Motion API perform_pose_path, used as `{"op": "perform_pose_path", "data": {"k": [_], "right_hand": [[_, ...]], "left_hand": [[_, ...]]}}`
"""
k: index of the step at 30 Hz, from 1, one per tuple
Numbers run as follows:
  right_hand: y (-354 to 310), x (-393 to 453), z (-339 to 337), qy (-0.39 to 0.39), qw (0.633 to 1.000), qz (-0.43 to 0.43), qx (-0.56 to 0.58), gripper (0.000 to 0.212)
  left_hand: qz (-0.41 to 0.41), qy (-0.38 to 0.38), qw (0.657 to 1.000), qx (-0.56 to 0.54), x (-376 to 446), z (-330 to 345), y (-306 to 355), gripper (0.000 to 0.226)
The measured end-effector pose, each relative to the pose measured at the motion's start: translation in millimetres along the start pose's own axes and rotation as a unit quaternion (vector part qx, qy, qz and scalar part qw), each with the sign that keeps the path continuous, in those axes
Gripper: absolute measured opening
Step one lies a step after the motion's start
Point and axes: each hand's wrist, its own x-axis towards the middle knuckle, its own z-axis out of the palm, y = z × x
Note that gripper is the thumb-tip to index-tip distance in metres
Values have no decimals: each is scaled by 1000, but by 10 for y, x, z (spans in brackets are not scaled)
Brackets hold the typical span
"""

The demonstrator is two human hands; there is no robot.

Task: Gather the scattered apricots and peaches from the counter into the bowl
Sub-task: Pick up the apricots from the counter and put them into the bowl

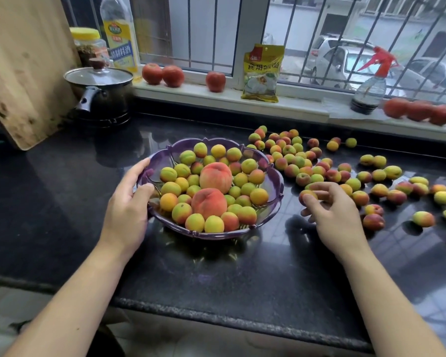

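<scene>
Two big peaches (215, 177) sit in the middle of the purple bowl (274, 188), with lots of small apricots (182, 212) packed all around them. The bowl stands on the black bench (216, 274), about midway between the front edge and the back edge. The left hand (128, 204) holds the bowl's left rim, with the thumb over the top of the rim and the fingers curled on the outside. The right hand (332, 212) is just to the right of the bowl. Its fingertips pinch one small apricot (306, 195) that is yellow and red. Many more loose apricots (304, 161) lie spread over the right side of the bench, from the back edge out toward the right end. Some touch each other in a thick bunch near the bowl, and others lie apart. A black pot (101, 96) with a glass lid stands at the back left of the bench, beside a wooden board (23, 68) that leans up. On the window sill (229, 99) behind the bench are red peaches (162, 74), a yellow bag (263, 73) and a spray bottle (370, 91).
</scene>
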Motion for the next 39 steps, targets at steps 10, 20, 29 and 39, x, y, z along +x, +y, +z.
{"op": "perform_pose_path", "data": {"k": [10,20,29,39], "right_hand": [[-44,14,-17,-10,988,-5,151,30],[-894,397,106,-161,875,-297,-346,33],[-952,482,189,-224,822,-308,-423,36],[-992,478,220,-238,803,-313,-448,36]], "left_hand": [[-14,-8,1000,-8,28,-30,-51,53],[-24,-4,1000,3,38,-55,-74,53],[-19,-8,1000,-4,55,-58,-106,54],[-19,-12,1000,-7,49,-59,-105,54]]}}
